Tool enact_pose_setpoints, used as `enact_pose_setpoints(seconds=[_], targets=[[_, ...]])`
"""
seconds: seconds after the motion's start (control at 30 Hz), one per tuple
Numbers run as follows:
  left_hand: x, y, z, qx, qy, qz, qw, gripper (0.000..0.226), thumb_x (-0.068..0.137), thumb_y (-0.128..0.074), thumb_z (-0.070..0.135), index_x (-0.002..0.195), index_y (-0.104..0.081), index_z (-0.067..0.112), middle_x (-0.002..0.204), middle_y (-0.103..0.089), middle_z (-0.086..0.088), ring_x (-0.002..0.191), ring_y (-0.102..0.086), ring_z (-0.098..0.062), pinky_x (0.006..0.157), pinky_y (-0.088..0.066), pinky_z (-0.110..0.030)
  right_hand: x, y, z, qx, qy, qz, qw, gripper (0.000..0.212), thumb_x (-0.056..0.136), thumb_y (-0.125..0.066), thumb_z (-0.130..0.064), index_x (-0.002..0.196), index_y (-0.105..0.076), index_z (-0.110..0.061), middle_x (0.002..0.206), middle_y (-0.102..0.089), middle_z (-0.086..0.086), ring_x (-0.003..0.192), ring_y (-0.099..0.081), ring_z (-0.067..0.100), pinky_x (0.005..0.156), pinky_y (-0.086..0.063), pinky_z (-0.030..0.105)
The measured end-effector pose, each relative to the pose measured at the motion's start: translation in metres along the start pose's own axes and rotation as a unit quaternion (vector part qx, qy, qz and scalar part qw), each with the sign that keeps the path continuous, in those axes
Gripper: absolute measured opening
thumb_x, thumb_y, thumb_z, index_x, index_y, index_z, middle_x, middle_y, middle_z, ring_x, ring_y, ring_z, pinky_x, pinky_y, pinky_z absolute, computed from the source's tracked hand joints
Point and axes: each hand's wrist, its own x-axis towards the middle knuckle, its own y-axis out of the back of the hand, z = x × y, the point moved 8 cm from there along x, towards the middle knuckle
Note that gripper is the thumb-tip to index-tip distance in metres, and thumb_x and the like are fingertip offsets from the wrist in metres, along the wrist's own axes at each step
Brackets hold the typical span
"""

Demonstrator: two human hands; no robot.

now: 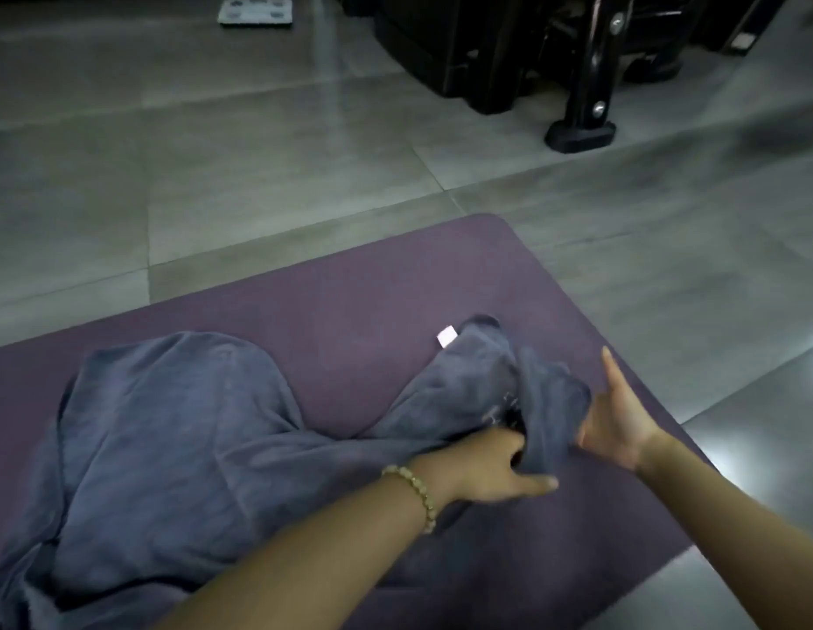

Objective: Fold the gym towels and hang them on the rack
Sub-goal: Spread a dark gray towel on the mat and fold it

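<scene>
Towel [177, 425], grey-blue and unfolded, lying crumpled on a purple mat [359, 302] spread over the tiled floor [213, 175]. The bulk of the cloth lies at the left of the mat; a narrower end runs to the right, where both hands meet it. The white tag [446, 335] shows at the far edge of that end. The mat probably serves as a clean flat surface for folding.

Left hand [495, 466], with a bead bracelet [413, 488] at the wrist, grips the towel's right end. Its fingers [509, 447] are curled into the cloth and the thumb lies out straight on the mat side.

Right hand [618, 425] is set just beside it, palm against the bunched fold. One finger points straight away; the others are hidden behind the cloth, so whether they pinch it cannot be told.

The close hands suggest a search for the hem or a corner, so that the end can be drawn out flat before the first fold. No fold is made yet.

No rack is in view. A black machine frame [581, 93] and a scale [254, 11] stand well apart on the floor.
</scene>
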Motion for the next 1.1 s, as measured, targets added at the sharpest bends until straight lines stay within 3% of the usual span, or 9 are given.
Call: enact_pose_setpoints(seconds=[0.07,0.13,0.23,0.3,0.43,0.73,0.87,1.0,1.1], targets=[[0.011,-0.023,-0.017,0.012,0.034,-0.051,0.998,0.052,0.087,-0.059,0.053,0.1,-0.065,0.004,0.098,-0.067,-0.009,0.084,-0.057,-0.01,0.086,-0.049,-0.029,-0.008,0.032,0.008,-0.068,-0.031,0.04,0.996,0.082,0.082,-0.027,-0.077,0.102,-0.074,-0.012,0.102,-0.072,0.01,0.088,-0.07,0.027,0.067,-0.056,0.034],[0.02,-0.008,-0.029,-0.037,0.03,0.03,0.998,0.045,0.091,-0.057,0.045,0.087,-0.063,0.001,0.079,-0.062,-0.009,0.07,-0.049,-0.008,0.073,-0.045,-0.028,-0.007,0.059,0.019,-0.126,-0.054,0.089,0.986,0.074,0.084,-0.029,-0.075,0.11,-0.064,-0.015,0.095,-0.07,0.003,0.082,-0.064,0.02,0.067,-0.047,0.031],[0.022,0.052,-0.053,-0.011,0.024,0.285,0.958,0.021,0.094,-0.057,0.03,0.099,-0.063,0.01,0.098,-0.063,-0.004,0.089,-0.058,-0.015,0.087,-0.046,-0.034,-0.001,0.076,0.023,-0.201,-0.04,0.136,0.969,0.072,0.079,-0.044,-0.073,0.114,-0.063,-0.013,0.105,-0.068,0.002,0.094,-0.062,0.019,0.075,-0.046,0.033],[0.027,0.077,-0.073,0.033,0.073,0.343,0.936,0.032,0.095,-0.055,0.029,0.119,-0.057,0.009,0.122,-0.054,-0.009,0.114,-0.05,-0.024,0.102,-0.037,-0.035,0.003,0.074,0.018,-0.243,-0.016,0.152,0.958,0.079,0.067,-0.059,-0.076,0.11,-0.069,-0.01,0.108,-0.07,0.009,0.101,-0.064,0.024,0.083,-0.049,0.034],[0.05,0.092,-0.124,-0.005,0.208,0.301,0.931,0.046,0.097,-0.046,0.04,0.133,-0.051,0.012,0.136,-0.052,-0.01,0.129,-0.043,-0.029,0.109,-0.031,-0.036,0.018,0.056,0.001,-0.3,0.048,0.171,0.937,0.045,0.081,-0.066,-0.052,0.062,-0.052,-0.014,0.064,-0.049,0.007,0.062,-0.046,0.016,0.052,-0.039,0.016],[0.079,0.112,-0.127,-0.123,0.218,0.339,0.907,0.028,0.088,-0.063,0.04,0.104,-0.06,0.018,0.076,-0.058,0.007,0.083,-0.056,-0.014,0.07,-0.041,-0.02,0.049,0.063,0.008,-0.278,0.104,0.197,0.934,0.043,0.089,-0.066,-0.023,0.056,-0.042,-0.012,0.051,-0.047,-0.001,0.05,-0.041,0.009,0.039,-0.033,0.012],[0.093,0.121,-0.131,-0.142,0.218,0.32,0.911,0.025,0.085,-0.066,0.044,0.084,-0.073,0.02,0.074,-0.069,0.007,0.073,-0.061,-0.007,0.068,-0.046,-0.016,0.047,0.066,0.004,-0.245,0.126,0.165,0.947,0.033,0.091,-0.064,-0.018,0.059,-0.056,-0.012,0.046,-0.058,-0.01,0.047,-0.056,0.003,0.044,-0.042,0.011],[0.108,0.131,-0.124,-0.138,0.228,0.296,0.917,0.028,0.087,-0.065,0.04,0.069,-0.067,0.017,0.044,-0.054,0.012,0.037,-0.044,0.0,0.04,-0.035,-0.012,0.037,0.056,-0.001,-0.269,0.12,0.087,0.952,0.034,0.09,-0.063,-0.029,0.06,-0.057,-0.013,0.055,-0.059,-0.008,0.054,-0.057,0.0,0.049,-0.043,0.01],[0.121,0.129,-0.119,-0.129,0.247,0.272,0.921,0.03,0.087,-0.066,0.04,0.069,-0.066,0.016,0.047,-0.054,0.007,0.031,-0.04,-0.002,0.034,-0.032,-0.014,0.03,0.056,0.008,-0.342,0.087,0.024,0.935,0.031,0.081,-0.071,-0.042,0.083,-0.074,-0.012,0.078,-0.074,-0.008,0.078,-0.068,-0.001,0.074,-0.055,0.018]])
